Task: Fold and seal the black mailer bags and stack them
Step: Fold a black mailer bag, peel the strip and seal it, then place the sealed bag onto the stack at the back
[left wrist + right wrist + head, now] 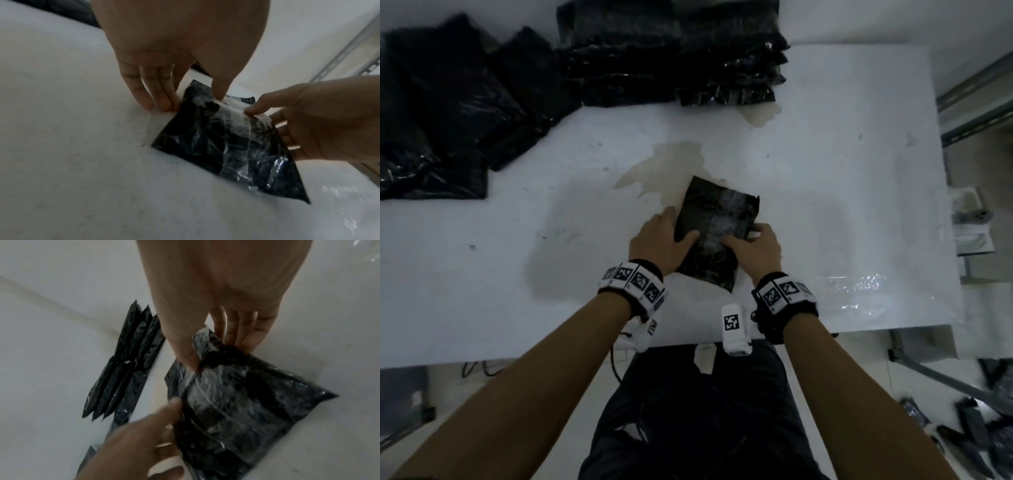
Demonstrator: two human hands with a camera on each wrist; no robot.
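Note:
One glossy black mailer bag (714, 233) lies flat on the white table (825, 154), straight ahead of me. My left hand (679, 224) is at its left edge: the thumb presses on top, and the straight fingers (156, 97) rest on the table beside the edge. At the right edge, my right hand (741, 236) pinches the bag, with the thumb on top and the fingers (236, 335) tucked round the edge. A pile of folded bags (671, 58) stands at the back of the table.
Loose black bags (448, 113) are heaped at the back left. Brownish stains mark the table around the bag. A clear plastic film (856, 287) lies near the right front corner. A metal rack frame (976, 102) stands right of the table, with dark items (969, 435) on the floor.

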